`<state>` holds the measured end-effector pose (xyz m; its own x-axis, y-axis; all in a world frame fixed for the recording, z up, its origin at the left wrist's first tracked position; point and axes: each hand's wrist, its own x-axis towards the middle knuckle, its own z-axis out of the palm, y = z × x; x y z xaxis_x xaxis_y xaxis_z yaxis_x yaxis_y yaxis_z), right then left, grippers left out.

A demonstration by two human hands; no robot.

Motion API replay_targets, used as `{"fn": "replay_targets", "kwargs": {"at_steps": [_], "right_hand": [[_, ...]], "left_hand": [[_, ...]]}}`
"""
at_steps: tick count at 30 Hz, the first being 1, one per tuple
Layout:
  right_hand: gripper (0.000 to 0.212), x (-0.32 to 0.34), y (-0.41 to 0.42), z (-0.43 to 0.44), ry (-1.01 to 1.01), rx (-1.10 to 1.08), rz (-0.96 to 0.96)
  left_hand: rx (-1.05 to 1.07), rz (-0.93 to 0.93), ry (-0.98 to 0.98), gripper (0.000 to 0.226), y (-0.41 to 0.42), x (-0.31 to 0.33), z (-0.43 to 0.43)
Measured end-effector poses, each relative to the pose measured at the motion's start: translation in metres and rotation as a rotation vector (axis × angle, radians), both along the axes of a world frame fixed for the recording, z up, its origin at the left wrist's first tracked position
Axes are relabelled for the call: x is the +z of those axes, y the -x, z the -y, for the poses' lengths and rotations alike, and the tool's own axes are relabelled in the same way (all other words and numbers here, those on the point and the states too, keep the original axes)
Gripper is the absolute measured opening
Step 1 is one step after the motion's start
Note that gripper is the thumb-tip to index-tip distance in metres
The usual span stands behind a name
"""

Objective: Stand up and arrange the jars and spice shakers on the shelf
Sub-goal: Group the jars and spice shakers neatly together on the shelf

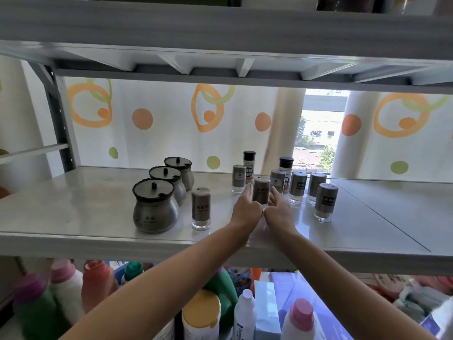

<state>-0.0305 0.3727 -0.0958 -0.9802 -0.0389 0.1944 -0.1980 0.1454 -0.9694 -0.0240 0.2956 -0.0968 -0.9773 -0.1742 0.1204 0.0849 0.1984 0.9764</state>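
Closest to you, on the level below, stand soap bottles (201, 317) with pink, yellow and white caps. Your arms go up over them to the grey shelf (73, 204).

Your left hand (246, 208) and right hand (278, 209) sit side by side with a steel spice shaker (261, 190) between them. A straight finger from each hand lies against its side. Neither hand wraps round it, though your thumbs are hidden. I think you hold it from both sides so it stays upright and does not tip as you slide it.

To the left, three round jars (155, 209) with black lids stand in a neat line from front to back, with one lone shaker (201, 208) just beside the front jar. They look sorted.

To the right and behind, the other shakers (325, 204) and two black-capped bottles (285, 173) stand upright, but in a loose bunch. They likely still need tidying.

The shelf is smooth and shiny, so things should slide easily. Another shelf (220, 33) hangs above. Far back is a white curtain (147, 119) with orange rings, and a gap shows a bright window (316, 133).
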Motion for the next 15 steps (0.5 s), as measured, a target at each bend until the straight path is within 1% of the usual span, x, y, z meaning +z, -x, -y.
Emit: {"fn": "replay_targets", "kwargs": {"at_steps": [3,6,12,15], "right_hand": [[0.064,-0.001,0.002,0.0,0.005,0.003,0.001],[0.065,-0.002,0.005,-0.001,0.018,0.002,0.001],[0.066,-0.006,0.005,-0.001,-0.023,0.046,0.005],[0.07,-0.008,0.003,0.0,-0.02,0.086,0.021]], "left_hand": [[-0.009,0.009,-0.03,0.07,-0.005,0.002,-0.001],[-0.02,0.009,0.005,0.066,-0.012,0.006,-0.001],[-0.028,0.04,0.164,0.079,-0.027,0.017,0.012],[-0.037,0.069,0.272,0.08,-0.038,0.025,0.021]]}}
